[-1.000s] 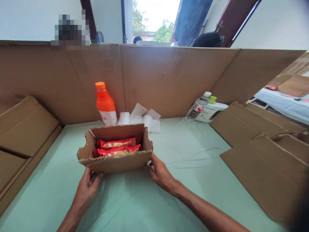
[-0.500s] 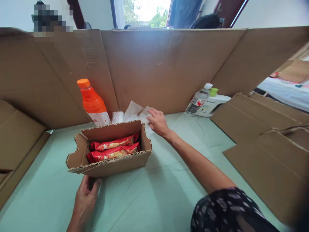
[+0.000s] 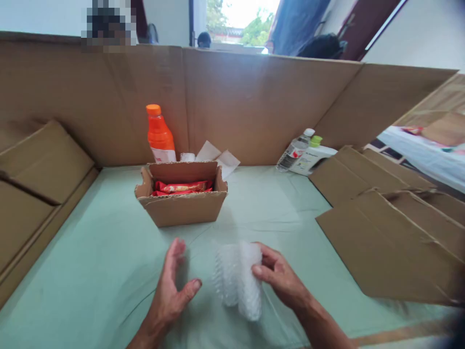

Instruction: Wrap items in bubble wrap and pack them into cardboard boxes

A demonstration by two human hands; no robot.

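So R hand [image 3: 282, 280] grips bubble wrap [image 3: 248, 283], L hand [image 3: 170, 292] spread wide nr it

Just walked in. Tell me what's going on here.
A person's right hand grips some bubble wrap over a pale green cloth. The left hand is open and empty beside it, not touching the wrap. Beyond the hands stands an open cardboard box with red packets inside; neither hand touches it. An orange bottle stands behind the box.
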